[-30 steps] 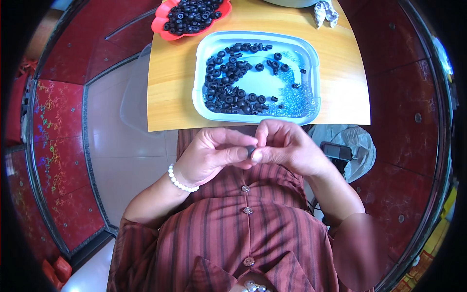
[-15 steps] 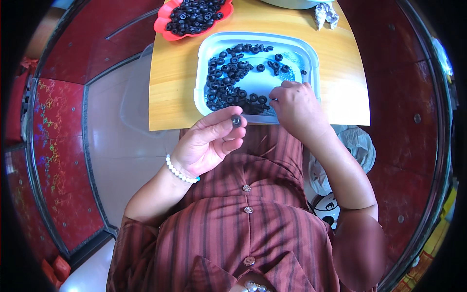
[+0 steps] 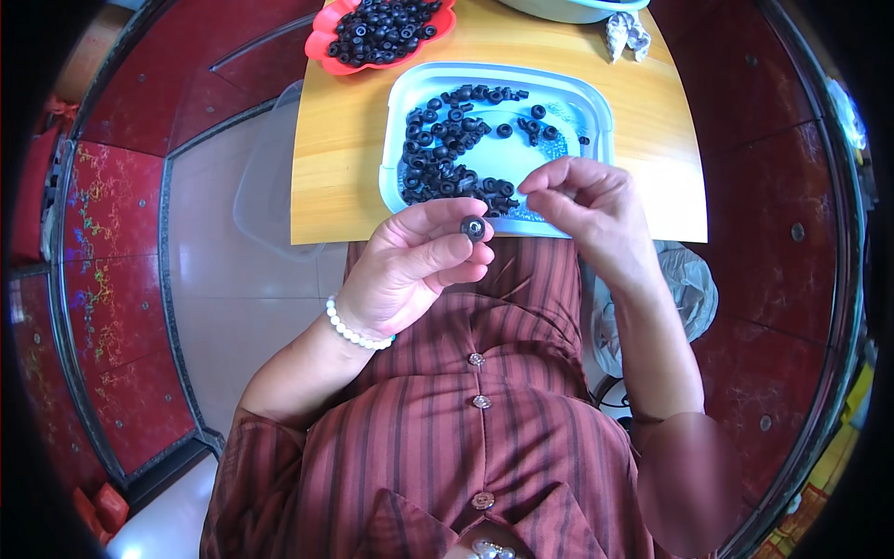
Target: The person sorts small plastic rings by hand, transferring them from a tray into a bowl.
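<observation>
Between thumb and fingers, my left hand [image 3: 410, 252] pinches a small round black part [image 3: 473, 228] with a shiny metal-looking centre, just off the tray's near edge. My right hand [image 3: 591, 210] hovers over the near right of the tray, thumb and forefinger tips together; anything they hold is too small to make out. Below lies a white tray [image 3: 388, 182] with a blue-tinted inside. Black ring-shaped and knob-like parts [image 3: 447, 135] are heaped along its left side, and a few sit apart at the right among fine, pale specks.
A red scalloped dish [image 3: 321, 56] piled with black parts stands at the far left of the wooden table [image 3: 340, 140]. A pale basin [image 3: 577, 11] and a crumpled greyish-white thing [image 3: 628, 37] are at the far right. Under the table's right side hangs a plastic bag [image 3: 684, 298].
My right hand has lifted and turned, so its thumb and forefinger now show. My left hand has shifted slightly right with the black part, turning its metal centre more into view.
</observation>
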Demonstrator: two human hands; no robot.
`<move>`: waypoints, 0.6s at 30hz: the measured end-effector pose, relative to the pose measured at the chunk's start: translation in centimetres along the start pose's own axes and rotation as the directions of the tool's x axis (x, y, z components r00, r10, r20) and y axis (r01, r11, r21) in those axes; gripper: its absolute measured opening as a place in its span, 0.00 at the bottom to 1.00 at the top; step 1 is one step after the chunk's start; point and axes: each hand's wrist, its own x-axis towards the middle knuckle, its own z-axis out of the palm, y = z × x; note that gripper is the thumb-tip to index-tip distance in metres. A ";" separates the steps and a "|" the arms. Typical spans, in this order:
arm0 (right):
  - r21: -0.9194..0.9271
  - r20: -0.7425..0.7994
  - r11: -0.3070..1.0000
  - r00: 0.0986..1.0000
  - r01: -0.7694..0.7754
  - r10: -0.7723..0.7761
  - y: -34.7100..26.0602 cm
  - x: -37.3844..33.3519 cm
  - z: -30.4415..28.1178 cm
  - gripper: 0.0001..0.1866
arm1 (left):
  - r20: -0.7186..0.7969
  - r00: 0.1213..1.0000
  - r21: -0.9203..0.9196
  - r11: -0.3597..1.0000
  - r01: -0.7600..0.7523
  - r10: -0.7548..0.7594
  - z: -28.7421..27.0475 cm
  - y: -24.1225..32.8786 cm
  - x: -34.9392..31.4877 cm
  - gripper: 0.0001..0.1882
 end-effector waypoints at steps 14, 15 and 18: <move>-0.740 -0.017 0.644 0.952 0.193 -0.305 2.2 1.1 -2.6 0.06 | -0.101 0.987 -0.018 0.992 -0.126 0.123 -2.9 2.3 -0.3 0.16; -0.764 -0.001 0.625 0.968 0.162 -0.252 1.9 1.1 -2.8 0.06 | -0.109 0.986 -0.013 0.992 -0.125 0.123 -2.9 2.4 -0.4 0.16; -0.796 0.046 0.587 0.982 0.148 -0.184 1.5 1.5 -2.4 0.06 | -0.087 0.989 -0.027 0.992 -0.121 0.118 -3.2 2.5 -0.5 0.16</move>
